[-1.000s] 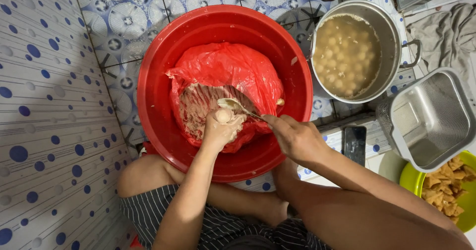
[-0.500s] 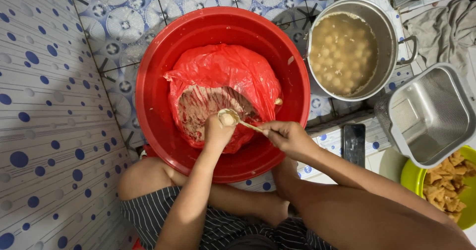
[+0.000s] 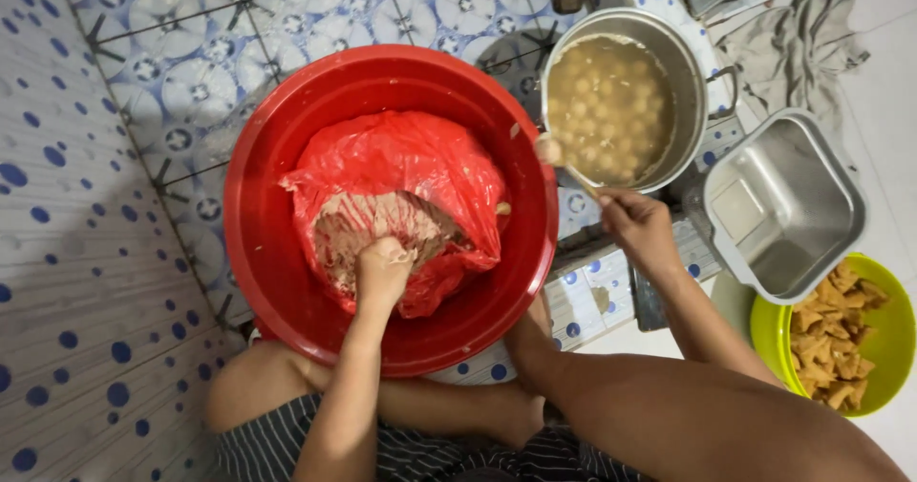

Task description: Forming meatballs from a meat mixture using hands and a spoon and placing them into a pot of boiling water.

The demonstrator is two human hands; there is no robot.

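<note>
My left hand point(image 3: 382, 270) is closed in a fist, pressed into brownish paste point(image 3: 382, 224) that lies in a red plastic bag point(image 3: 411, 167). The bag sits inside a large red basin point(image 3: 287, 281) on the tiled floor. My right hand point(image 3: 638, 226) grips a spoon point(image 3: 564, 165) whose bowl carries a lump of paste. The spoon's tip is at the near rim of a metal pot point(image 3: 683, 62), which is full of pale balls in cloudy liquid point(image 3: 609, 105).
An empty square metal container point(image 3: 793, 205) stands right of the pot. A green bowl point(image 3: 874, 348) of fried golden pieces is at the lower right. A grey cloth point(image 3: 798, 47) lies at the top right. My bare knees and legs are below the basin.
My right hand carried the spoon with a ball of paste from the bag to the rim of the pot. My left hand dropped from the spoon back into the paste.
</note>
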